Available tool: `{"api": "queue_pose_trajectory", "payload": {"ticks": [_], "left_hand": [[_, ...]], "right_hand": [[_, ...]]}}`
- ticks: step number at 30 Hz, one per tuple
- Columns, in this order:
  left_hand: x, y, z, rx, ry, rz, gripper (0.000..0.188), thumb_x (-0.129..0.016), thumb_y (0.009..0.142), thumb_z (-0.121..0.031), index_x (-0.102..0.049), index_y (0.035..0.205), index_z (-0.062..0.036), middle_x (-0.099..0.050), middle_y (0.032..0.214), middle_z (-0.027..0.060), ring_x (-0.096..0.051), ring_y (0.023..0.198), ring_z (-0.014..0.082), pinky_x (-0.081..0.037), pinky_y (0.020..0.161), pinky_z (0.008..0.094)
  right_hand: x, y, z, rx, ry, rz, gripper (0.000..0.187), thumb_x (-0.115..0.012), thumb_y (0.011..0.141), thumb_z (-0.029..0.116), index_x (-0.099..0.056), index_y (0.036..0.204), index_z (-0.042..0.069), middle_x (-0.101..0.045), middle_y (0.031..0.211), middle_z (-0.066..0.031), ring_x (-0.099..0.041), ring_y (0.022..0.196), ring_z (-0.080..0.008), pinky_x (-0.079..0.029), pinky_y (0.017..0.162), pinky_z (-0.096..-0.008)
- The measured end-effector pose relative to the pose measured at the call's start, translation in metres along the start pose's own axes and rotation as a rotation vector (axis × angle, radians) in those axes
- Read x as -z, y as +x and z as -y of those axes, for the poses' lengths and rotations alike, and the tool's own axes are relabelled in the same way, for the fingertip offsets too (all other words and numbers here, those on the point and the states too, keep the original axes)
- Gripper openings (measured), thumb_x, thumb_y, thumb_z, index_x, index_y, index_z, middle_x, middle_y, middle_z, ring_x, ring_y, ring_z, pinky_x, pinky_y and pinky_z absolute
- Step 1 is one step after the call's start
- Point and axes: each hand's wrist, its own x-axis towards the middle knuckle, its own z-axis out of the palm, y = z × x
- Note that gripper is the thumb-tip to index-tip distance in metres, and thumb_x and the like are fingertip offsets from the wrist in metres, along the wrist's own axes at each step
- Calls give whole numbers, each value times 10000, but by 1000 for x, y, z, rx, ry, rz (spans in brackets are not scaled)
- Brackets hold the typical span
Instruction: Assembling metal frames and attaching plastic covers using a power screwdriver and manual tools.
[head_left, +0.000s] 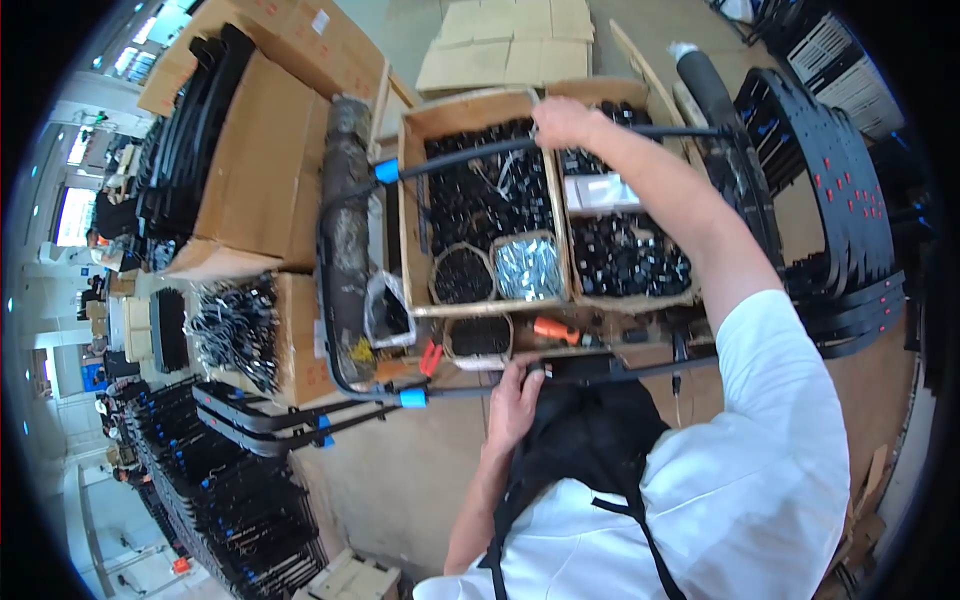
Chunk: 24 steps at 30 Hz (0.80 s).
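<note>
A long black tubular frame point(470, 153) with rounded corners and blue tape on it lies across a wooden parts box point(408, 215). Stretched out to the far side, my right hand point(568, 122) is closed at the frame's far bar, above the box divider; its fingertips are partly hidden. My left hand point(515, 395) is closed at the near bar, close to my apron. A small dark piece shows by its fingertips, too small to name. Under the frame, the box holds many small black parts point(485, 200), a tub of silver fasteners point(528, 266) and a round tub of dark pieces point(463, 275).
Red-handled pliers point(431, 357) and an orange-handled tool point(556, 330) lie along the near ledge. A wrapped roll point(346, 230) flanks the box on the left, a dark tube point(715, 95) on the right. Cardboard boxes point(262, 165) and stacked black frames point(835, 190) stand around.
</note>
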Motion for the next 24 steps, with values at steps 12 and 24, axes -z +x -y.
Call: {"api": "queue_pose_trajectory", "payload": {"ticks": [12, 24], "left_hand": [[-29, 2, 12, -43, -8, 246, 355, -685, 998, -167, -571, 1316, -59, -747, 1176, 85, -651, 1037, 331, -523, 947, 423], [-21, 9, -7, -441, 117, 455, 303, -663, 994, -102, -676, 1296, -94, -685, 1249, 133, -633, 1164, 354, -486, 1021, 455]], "right_hand": [[-2, -2, 35, -82, 142, -198, 361, -564, 978, 240, -733, 902, -70, -748, 819, -233, -750, 703, -370, -611, 778, -501], [6, 11, 11, -44, 231, 81, 411, -609, 820, -2, -766, 1193, 70, -769, 1079, -208, -740, 1022, -346, -579, 913, -429]]}}
